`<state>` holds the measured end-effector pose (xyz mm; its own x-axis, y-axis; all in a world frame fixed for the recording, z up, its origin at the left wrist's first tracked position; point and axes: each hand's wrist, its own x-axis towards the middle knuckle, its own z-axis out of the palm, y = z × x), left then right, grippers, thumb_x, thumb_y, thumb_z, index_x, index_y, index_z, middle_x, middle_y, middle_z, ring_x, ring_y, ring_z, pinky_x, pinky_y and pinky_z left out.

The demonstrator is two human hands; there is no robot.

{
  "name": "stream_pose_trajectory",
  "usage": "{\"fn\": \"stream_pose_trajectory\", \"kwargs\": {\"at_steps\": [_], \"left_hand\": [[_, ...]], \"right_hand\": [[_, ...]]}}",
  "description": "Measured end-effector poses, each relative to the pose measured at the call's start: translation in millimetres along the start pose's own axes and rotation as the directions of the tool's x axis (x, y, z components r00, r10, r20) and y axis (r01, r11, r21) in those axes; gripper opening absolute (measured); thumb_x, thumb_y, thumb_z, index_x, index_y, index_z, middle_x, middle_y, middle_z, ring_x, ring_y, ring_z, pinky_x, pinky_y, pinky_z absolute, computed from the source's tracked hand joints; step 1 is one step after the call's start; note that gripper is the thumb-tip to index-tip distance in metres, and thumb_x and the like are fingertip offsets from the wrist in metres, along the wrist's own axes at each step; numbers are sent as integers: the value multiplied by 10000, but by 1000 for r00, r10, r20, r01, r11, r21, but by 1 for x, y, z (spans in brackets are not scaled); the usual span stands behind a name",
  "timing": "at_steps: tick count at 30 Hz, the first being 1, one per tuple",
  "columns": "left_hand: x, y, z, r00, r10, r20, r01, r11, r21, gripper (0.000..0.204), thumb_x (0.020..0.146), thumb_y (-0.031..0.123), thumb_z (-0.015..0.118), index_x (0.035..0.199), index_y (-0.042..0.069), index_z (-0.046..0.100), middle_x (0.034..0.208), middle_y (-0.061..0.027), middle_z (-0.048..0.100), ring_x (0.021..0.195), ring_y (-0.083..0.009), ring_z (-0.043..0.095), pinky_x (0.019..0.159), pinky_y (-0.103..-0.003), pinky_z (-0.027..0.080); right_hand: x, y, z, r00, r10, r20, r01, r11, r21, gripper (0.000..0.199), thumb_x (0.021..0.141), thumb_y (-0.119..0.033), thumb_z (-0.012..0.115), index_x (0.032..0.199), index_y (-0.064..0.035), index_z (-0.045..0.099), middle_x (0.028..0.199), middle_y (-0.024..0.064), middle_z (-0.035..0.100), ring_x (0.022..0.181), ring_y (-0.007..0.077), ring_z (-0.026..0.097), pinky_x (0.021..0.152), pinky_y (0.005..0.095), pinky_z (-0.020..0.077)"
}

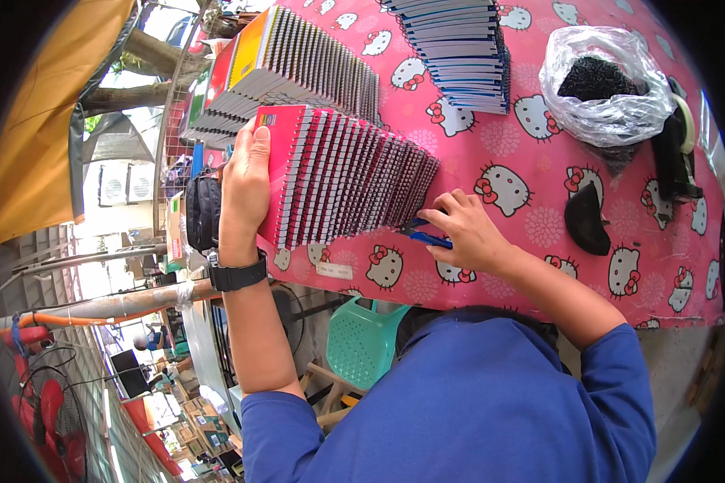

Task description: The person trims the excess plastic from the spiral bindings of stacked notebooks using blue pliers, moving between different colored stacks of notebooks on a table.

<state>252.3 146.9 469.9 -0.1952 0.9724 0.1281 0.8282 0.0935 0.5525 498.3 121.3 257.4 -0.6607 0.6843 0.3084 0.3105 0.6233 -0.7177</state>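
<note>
I am holding a fanned row of red spiral notebooks (342,181) that is lying across the near left part of the desk (532,233), which is wearing a pink cloth printed with cartoon cats. My left hand (244,181) is pressing flat against the cover at the left end of the row, fingers spread over its top edge, bracing it. My right hand (461,229) is sitting at the opposite, low end of the fan, fingers curled shut around a small blue-handled tool (425,236) whose tip is touching the last spirals; I cannot tell exactly what kind of tool it is. I judge the risk to be a slide: the row is leaning like toppled dominoes and hanging close to the desk's near edge, so if the left hand is easing off, the notebooks could spill toward my lap; the tool tip could also snag a wire coil and bend it. Behind this row a second fan of notebooks (298,68) is lying with grey edges showing, and farther back a stack of blue-edged notebooks (459,52) is standing. To the right a clear plastic bag (608,84) is sitting open, holding a dark heap of something I cannot identify. Beside it a tape dispenser (675,157) is standing near a dark curved object (586,219).
</note>
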Motion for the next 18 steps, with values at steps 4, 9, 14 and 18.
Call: {"fn": "stream_pose_trajectory", "kwargs": {"at_steps": [4, 9, 14, 18], "left_hand": [[2, -2, 0, 1000, 25, 1, -25, 998, 61, 528, 991, 379, 376, 1302, -42, 444, 1197, -216, 577, 1121, -285, 550, 960, -341, 398], [0, -2, 1, 1000, -17, 24, 17, 1000, 21, 537, 989, 386, 379, 1306, -44, 440, 1207, -223, 570, 1143, -295, 537, 969, -344, 391], [-1, -2, 1, 1000, 25, -17, -24, 996, 86, 539, 989, 388, 379, 1303, -46, 442, 1196, -228, 576, 1130, -303, 546, 966, -346, 395], [0, 1, 0, 1000, -22, 12, 21, 1000, 18, 546, 988, 392, 380, 1302, -50, 440, 1198, -228, 576, 1130, -304, 547, 969, -345, 392]], "right_hand": [[-2, 2, 0, 999, -39, -15, 39, 999, -37, 506, 647, -253, 745, 1112, -112, 602, 1018, 85, 523, 985, 256, 475, 836, 413, 388], [-1, -1, -1, 997, -49, -65, 47, 999, -27, 492, 642, -262, 745, 1091, -115, 607, 1012, 78, 521, 974, 251, 474, 834, 406, 392], [0, -2, -2, 995, -84, -54, 84, 996, -3, 511, 626, -216, 756, 1101, -107, 603, 1010, 87, 527, 966, 263, 483, 814, 410, 415], [2, -4, -6, 998, -54, -40, 53, 998, -24, 510, 624, -214, 753, 1099, -103, 605, 1012, 84, 528, 964, 259, 483, 812, 404, 415]]}}
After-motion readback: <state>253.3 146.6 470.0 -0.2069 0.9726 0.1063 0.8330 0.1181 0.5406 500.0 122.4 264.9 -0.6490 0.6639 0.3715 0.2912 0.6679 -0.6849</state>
